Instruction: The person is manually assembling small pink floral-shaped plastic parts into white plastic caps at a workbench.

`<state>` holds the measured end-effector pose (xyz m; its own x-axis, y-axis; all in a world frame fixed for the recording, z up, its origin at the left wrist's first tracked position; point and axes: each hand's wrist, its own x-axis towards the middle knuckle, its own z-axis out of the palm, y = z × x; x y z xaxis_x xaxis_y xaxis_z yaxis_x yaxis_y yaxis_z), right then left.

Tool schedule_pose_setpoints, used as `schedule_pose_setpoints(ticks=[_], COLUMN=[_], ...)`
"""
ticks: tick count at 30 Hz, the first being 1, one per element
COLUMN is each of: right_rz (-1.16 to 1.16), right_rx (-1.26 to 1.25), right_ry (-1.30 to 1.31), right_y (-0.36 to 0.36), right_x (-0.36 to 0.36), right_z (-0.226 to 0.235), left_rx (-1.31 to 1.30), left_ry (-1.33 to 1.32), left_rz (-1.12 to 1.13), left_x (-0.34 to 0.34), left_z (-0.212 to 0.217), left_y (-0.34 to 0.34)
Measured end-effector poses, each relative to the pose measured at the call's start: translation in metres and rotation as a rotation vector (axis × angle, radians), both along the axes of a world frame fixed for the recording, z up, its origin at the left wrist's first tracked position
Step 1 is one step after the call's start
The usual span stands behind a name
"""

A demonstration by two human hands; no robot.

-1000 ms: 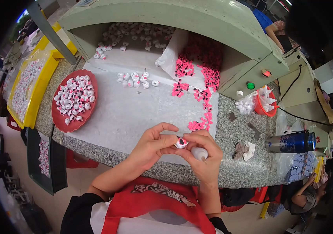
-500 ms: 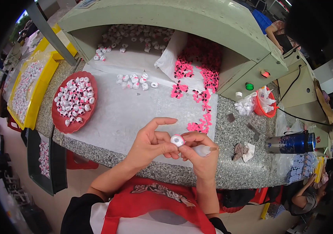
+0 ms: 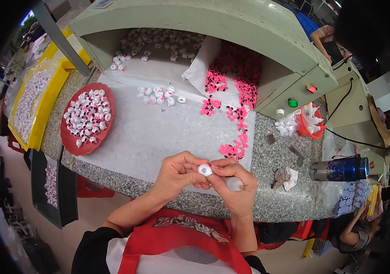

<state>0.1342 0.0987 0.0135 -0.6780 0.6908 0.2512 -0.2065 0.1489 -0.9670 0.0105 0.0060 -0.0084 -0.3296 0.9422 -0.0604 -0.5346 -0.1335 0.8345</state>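
Between the fingertips of my two hands is a small white round part [image 3: 205,170] with a grey hole in its face and a trace of pink at its edge. My left hand [image 3: 178,176] pinches it from the left, fingers curled. My right hand [image 3: 238,194] presses its thumb and index finger against the other side. A translucent whitish squeeze bottle [image 3: 234,184] is tucked in that same hand; its tip is hidden. Beyond the hands, small pink pieces with black spots [image 3: 232,150] lie in a trail, and several loose white parts [image 3: 159,93] sit on the white sheet [image 3: 135,128].
A red scalloped plate [image 3: 69,144] heaped with white-and-pink parts stands left. Behind is a pale green open-fronted cabinet [image 3: 195,20] holding more pieces. Right are a red basket [image 3: 311,130], a blue bottle [image 3: 341,169] and crumpled tissue [image 3: 291,179]. Another person [image 3: 355,228] sits far right.
My left index finger, raised before, has come down onto the white part. My right fingers have shifted up against it, and the part has turned and moved slightly left and lower.
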Motion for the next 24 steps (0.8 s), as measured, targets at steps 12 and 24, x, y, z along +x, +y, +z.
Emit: schedule_pose_setpoints(ticks=[12,24], right_rz=[-0.06,0.106], right_rx=[-0.194,-0.738], right_ry=[-0.137,0.297], right_y=[-0.011,-0.01], right_x=[-0.001,0.0], right_z=[0.022,-0.021], left_rx=[0.058,0.08], left_ry=[-0.129,0.718], left_rz=[-0.031,0.225], left_x=[0.001,0.009], left_z=[0.0,0.021], left_y=[0.0,0.004])
